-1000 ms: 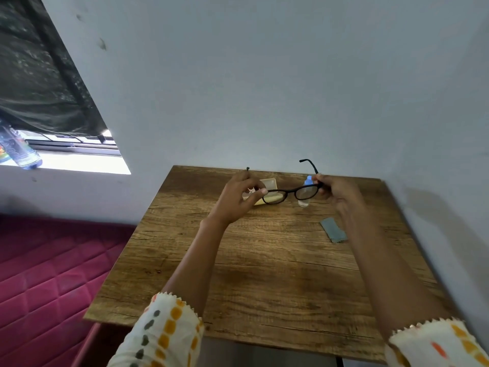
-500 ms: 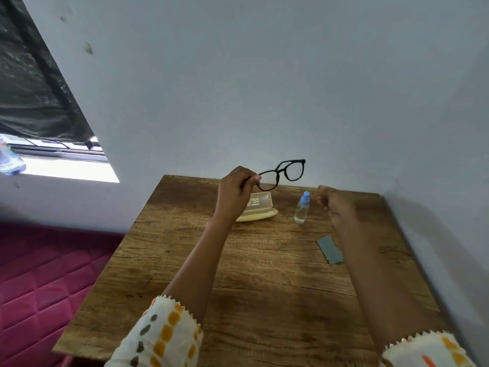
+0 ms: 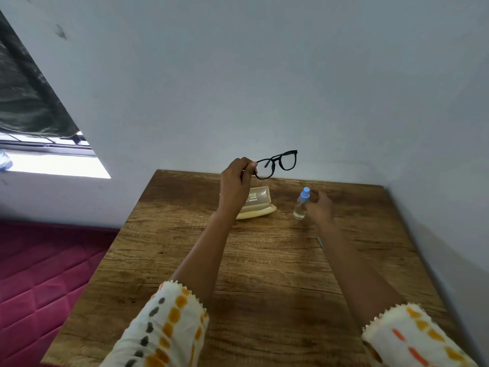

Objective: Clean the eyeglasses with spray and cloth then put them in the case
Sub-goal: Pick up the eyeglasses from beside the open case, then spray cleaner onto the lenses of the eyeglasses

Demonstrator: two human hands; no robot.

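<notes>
The left hand (image 3: 236,185) is raised above the far edge of the counter (image 3: 264,260), its fingers pinched on one end of the eyeglasses (image 3: 277,158). The eyeglasses are thus held in the air, the frame extending toward two o'clock from the knuckles. The right hand (image 3: 320,206) is placed against the spray bottle (image 3: 300,205), which stands on the counter at its nine o'clock. Because of blur it cannot be told whether the fingers are closed round the bottle or only touching it. The bottle's long axis is upright, blue cap uppermost, and the right hand is plainly the nearer one. The open case (image 3: 260,198) is seen at six o'clock below the eyeglasses, partly hidden by the left hand. Only a sliver of the cloth (image 3: 321,243) is seen beside the right forearm. A side-on grip round the bottle's body is judged to be needed next, the spray then being aimed toward ten o'clock, where the lenses are held.
</notes>
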